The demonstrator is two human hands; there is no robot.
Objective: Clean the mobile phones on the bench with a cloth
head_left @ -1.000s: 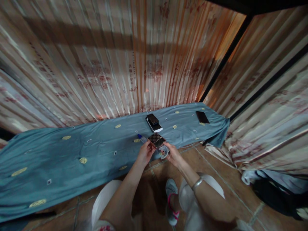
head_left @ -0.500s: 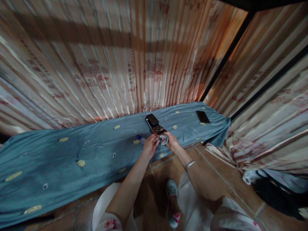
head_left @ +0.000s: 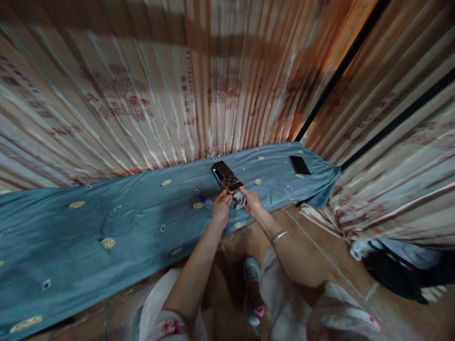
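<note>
A flat, phone-sized case with a dark checkered pattern (head_left: 229, 181) is held between my hands above the blue cloth. My left hand (head_left: 222, 206) closes on its near left corner, fingers pinched. At the near right edge my right hand (head_left: 251, 202) grips it too. Below the case, between the hands, is a crumpled grey-white thing (head_left: 240, 201) whose kind I cannot make out. A dark flat object like a phone (head_left: 221, 167) shows just beyond the case; whether they touch is unclear. Left of my left hand lies a small clear item with a blue end (head_left: 205, 201).
The blue patterned cloth (head_left: 142, 208) covers a long, low surface. A black flat tablet-like object (head_left: 299, 165) lies near its right end. Printed curtains (head_left: 149, 94) hang behind, with dark poles (head_left: 341, 76) at the right. Dark and white fabric (head_left: 394, 270) lies on the tiled floor.
My view has shifted slightly. The checkered case now sits flatter and nearer the dark object behind it, overlapping it more in view. Both hands still grip it.
</note>
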